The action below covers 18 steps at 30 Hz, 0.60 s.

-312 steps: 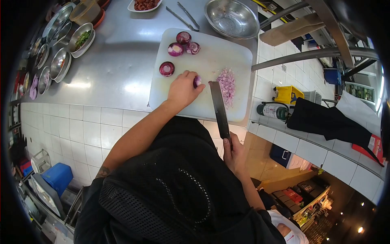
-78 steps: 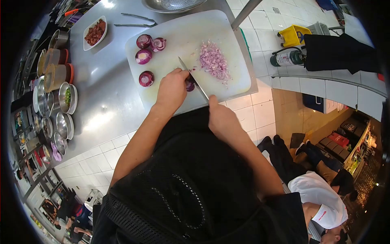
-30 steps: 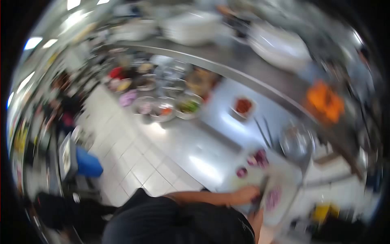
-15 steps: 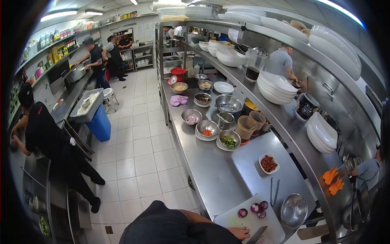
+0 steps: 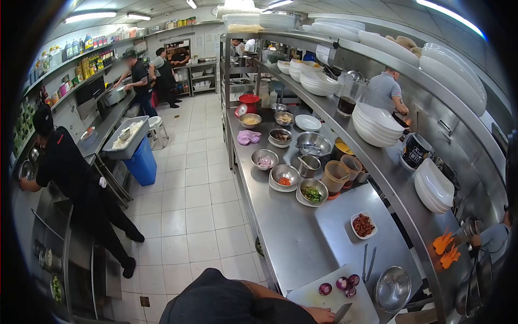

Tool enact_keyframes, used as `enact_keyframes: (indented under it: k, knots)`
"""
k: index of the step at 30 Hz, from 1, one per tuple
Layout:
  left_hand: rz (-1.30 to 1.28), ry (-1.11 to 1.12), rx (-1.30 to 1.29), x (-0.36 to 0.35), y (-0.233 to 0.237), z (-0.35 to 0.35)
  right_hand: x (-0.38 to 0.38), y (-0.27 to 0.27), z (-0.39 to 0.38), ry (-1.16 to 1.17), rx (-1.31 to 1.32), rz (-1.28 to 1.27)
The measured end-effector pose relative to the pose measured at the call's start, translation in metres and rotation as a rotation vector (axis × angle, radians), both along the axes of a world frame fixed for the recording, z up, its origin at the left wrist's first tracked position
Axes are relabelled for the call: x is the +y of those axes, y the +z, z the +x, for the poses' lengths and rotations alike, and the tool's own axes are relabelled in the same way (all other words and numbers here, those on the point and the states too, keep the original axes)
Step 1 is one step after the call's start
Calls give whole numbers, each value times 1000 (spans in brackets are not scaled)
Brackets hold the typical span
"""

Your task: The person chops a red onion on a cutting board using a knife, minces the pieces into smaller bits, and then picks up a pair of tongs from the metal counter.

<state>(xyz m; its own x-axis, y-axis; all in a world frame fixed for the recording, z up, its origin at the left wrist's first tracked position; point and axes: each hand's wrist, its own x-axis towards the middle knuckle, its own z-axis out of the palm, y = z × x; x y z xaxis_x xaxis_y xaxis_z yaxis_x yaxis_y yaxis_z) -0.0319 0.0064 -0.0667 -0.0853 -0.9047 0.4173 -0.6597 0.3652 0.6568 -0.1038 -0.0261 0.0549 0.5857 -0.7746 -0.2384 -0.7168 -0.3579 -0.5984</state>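
My left hand [image 5: 321, 315] is at the bottom edge on the white cutting board [image 5: 359, 302], its fingers curled in; what they press on is hidden. Right beside the fingertips, a knife blade [image 5: 342, 311] is tilted over the board. The knife's handle and my right hand lie outside the picture. Several halved red onions [image 5: 342, 282] rest at the far side of the board. To the right stands a steel bowl [image 5: 393, 289], and a pair of tongs [image 5: 369, 263] lies just beyond the board.
A white dish of reddish chopped food [image 5: 363, 225] sits farther along the steel counter [image 5: 280, 232]. Beyond are steel bowls with chopped greens [image 5: 311, 194] and red pieces [image 5: 284, 181]. A shelf with stacked white bowls [image 5: 373, 125] overhangs the right. A co-worker [image 5: 70, 167] stands left.
The view has shifted slightly, moving the counter right in the picture. My left hand sits a little lower, and the knife blade has changed its angle. The co-worker at left now handles metal bowls.
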Motion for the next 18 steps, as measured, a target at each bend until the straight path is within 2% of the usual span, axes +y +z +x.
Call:
enact_keyframes:
  k: [2, 4, 5, 8, 12, 15, 18]
  knots:
    - [23, -10, 13, 2, 2, 6, 1, 2, -4, -7, 9, 3]
    - [237, -167, -79, -4, 4, 13, 3, 3, -10, -25, 22, 7]
    - [243, -180, -69, -7, 4, 12, 3, 3, -15, -31, 24, 7]
    - [66, -176, -56, -3, 8, 13, 11, 5, -33, -51, 43, 17]
    - [56, -94, 137, 3, 5, 9, 23, 7, -57, -104, 61, 28]
    - [-2, -110, 34, -1, -12, 8, 32, -5, -82, -139, 72, 31]
    - [18, -98, 117, 6, 8, 8, 47, -35, -116, -172, 99, 36]
